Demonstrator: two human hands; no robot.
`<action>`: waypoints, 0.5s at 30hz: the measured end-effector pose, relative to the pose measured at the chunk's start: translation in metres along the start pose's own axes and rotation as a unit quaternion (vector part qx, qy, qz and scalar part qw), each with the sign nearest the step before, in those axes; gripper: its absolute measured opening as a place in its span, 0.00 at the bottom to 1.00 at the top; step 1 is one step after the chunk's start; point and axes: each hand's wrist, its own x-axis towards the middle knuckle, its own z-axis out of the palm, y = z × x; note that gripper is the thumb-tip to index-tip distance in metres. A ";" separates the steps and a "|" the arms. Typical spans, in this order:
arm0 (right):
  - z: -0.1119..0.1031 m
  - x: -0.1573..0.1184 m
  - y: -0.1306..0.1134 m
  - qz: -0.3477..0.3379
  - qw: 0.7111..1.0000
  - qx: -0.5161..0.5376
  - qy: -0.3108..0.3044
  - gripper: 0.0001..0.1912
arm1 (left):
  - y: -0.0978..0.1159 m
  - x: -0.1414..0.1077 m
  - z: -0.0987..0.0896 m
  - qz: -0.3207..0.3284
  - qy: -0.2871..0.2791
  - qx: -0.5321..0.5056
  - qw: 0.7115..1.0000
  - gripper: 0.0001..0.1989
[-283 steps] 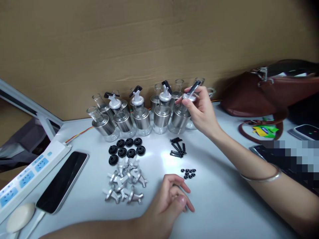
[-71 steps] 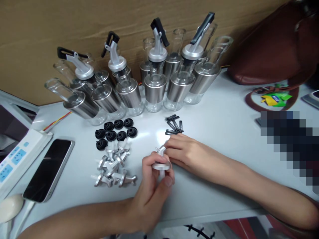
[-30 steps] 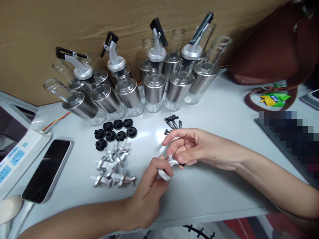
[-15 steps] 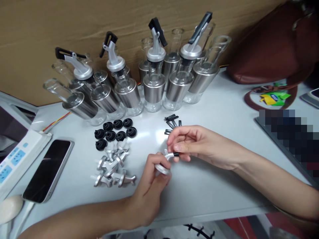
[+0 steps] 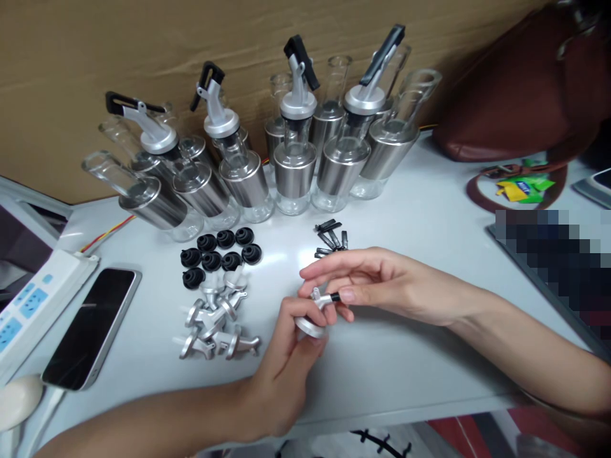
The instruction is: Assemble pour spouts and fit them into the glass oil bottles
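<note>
Left hand (image 5: 289,359) and right hand (image 5: 394,283) meet above the near part of the table (image 5: 405,375). I have the left, its forearm entering from the lower left, curled around a silver pourer (image 5: 309,327), the disc between thumb and bent fingers, the spout pointing toward the right hand. I have the right reaching in from the opposite side, fingers loosely bent and partly spread; its thumb tip lies against the black tip (image 5: 335,297) on the spout, though I cannot tell whether that hand grips it. Black levers (image 5: 335,238) lie just beyond the right hand; loose silver pourers (image 5: 210,318) and black stoppers (image 5: 211,261) lie left of both hands. Bottles (image 5: 294,178) stand behind.
</note>
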 end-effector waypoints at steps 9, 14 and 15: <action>-0.002 0.002 0.006 -0.039 0.998 0.019 -0.044 0.15 | -0.002 -0.002 -0.002 0.022 -0.037 0.007 0.999 0.05; -0.001 0.002 0.007 -0.045 0.997 0.031 -0.049 0.13 | 0.000 -0.003 -0.004 0.017 -0.046 0.022 0.999 0.05; -0.001 0.002 0.007 -0.046 0.997 0.034 -0.050 0.13 | 0.000 -0.003 -0.004 0.012 -0.046 0.023 0.999 0.05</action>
